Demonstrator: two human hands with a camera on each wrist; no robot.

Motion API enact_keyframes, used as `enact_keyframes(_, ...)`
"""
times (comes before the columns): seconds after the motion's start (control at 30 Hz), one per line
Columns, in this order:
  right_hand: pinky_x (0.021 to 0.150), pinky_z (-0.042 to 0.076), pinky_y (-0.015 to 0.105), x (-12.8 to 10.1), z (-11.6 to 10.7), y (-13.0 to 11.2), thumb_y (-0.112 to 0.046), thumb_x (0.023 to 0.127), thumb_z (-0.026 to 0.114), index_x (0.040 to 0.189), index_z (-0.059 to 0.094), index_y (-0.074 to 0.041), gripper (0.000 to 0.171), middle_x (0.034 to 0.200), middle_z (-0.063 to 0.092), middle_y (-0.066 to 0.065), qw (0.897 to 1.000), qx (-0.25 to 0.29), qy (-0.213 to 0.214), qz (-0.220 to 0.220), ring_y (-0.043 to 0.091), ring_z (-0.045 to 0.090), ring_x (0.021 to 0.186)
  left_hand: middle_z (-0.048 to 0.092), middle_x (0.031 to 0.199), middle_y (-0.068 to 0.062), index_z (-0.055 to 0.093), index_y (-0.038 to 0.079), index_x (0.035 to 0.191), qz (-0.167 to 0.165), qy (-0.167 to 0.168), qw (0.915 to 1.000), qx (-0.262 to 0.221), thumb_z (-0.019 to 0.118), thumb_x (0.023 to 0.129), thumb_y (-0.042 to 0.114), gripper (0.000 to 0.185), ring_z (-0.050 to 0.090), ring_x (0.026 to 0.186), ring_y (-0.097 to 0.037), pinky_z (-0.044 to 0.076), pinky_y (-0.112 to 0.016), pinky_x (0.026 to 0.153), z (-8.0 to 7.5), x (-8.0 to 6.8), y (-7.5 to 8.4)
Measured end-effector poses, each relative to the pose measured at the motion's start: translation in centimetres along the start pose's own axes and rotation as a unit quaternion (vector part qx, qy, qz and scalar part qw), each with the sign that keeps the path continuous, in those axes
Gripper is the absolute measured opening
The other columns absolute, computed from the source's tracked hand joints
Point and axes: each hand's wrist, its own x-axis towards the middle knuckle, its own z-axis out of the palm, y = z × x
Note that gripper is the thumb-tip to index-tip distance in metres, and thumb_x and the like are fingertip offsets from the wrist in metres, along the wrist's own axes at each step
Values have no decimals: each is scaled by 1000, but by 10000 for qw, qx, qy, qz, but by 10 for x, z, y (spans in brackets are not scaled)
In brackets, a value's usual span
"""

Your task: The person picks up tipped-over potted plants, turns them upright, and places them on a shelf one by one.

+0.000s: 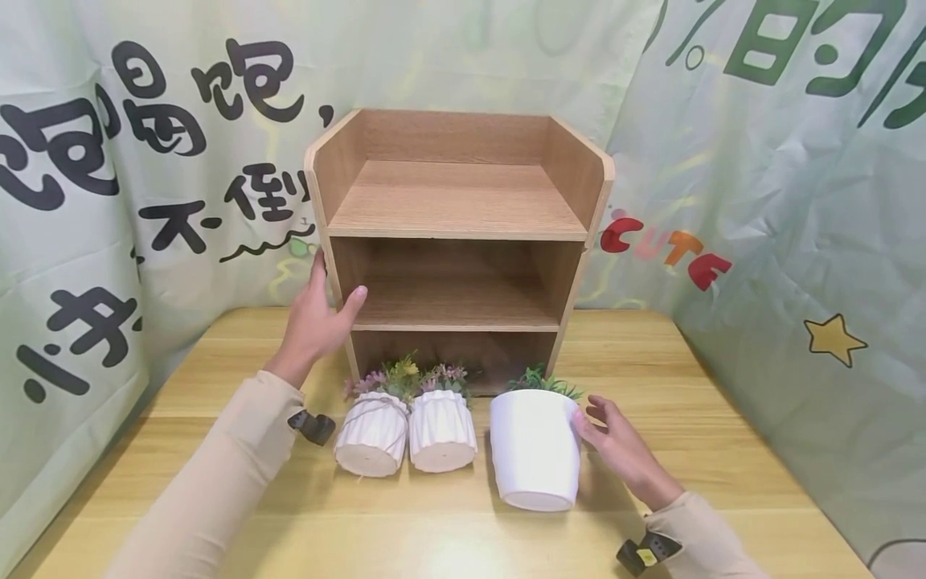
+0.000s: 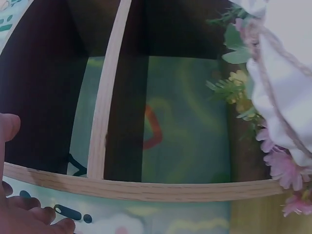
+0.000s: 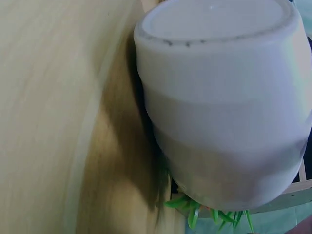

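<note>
A light wooden shelf unit [image 1: 457, 328] stands on the table with its front facing me. My left hand [image 1: 314, 326] is at its left side panel, the fingers along the outer face and the thumb in front, spread away. On the right, a large white flowerpot [image 1: 535, 450] with green leaves lies on its side, its base toward me. My right hand [image 1: 622, 446] is beside this pot, fingers relaxed, thumb against or very near its wall. Two smaller white pleated pots, a twine-tied one [image 1: 371, 434] and another [image 1: 442, 432], lie side by side with pink and yellow flowers.
The pots lie on the wooden table [image 1: 427, 531] right before the lowest compartment. Printed cloth [image 1: 463, 56] hangs behind and on both sides. Each wrist carries a small black camera, such as the left one [image 1: 313, 426].
</note>
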Motion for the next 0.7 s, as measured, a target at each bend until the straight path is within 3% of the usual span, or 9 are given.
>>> enact_keyframes(0.23,105,35,55,1,7,0,-40,101,48,147,12,11,78,146,26,38,9976,642,-200,159,52,31,132,42,142,-28,11,13,155,-24,54,9999,-84,57,93,37,81,40,128,-48,29,-59,107,0,9,4)
enact_keyframes(0.7,106,33,56,-3,17,-2,-46,100,47,146,6,14,87,144,27,39,9955,817,-161,445,52,36,129,51,133,-28,28,7,148,-232,139,9996,-127,58,94,33,66,47,123,-45,34,-55,105,3,25,0)
